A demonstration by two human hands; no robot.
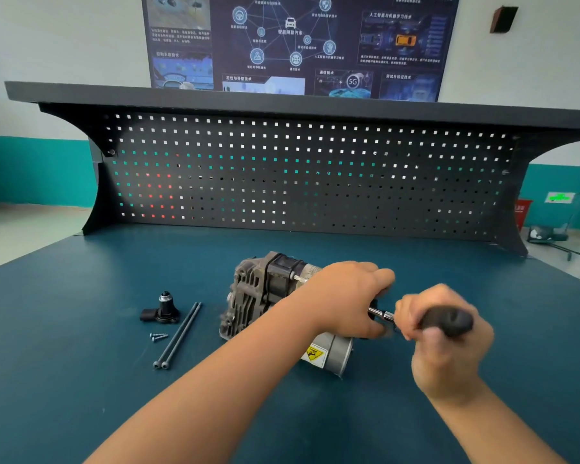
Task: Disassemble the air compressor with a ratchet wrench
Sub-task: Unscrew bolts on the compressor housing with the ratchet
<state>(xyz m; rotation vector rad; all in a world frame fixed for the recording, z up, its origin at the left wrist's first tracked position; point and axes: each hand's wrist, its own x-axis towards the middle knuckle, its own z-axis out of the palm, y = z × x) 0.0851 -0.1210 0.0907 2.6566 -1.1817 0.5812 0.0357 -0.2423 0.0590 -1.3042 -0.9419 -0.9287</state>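
The air compressor (258, 293) lies on its side on the blue bench top, its finned grey head to the left and a silver motor can with a yellow warning label (313, 354) to the right. My left hand (349, 296) reaches over the compressor body and grips it where the wrench head meets it. My right hand (446, 339) grips the black handle of the ratchet wrench (446, 321). Its chrome shaft (382, 314) runs left under my left hand. The wrench head and the fastener are hidden by my left hand.
Left of the compressor lie two long black bolts (178, 334), two small screws (158, 336) and a removed black fitting (163, 309). A black pegboard (298, 172) with a shelf stands at the back of the bench top (81, 329).
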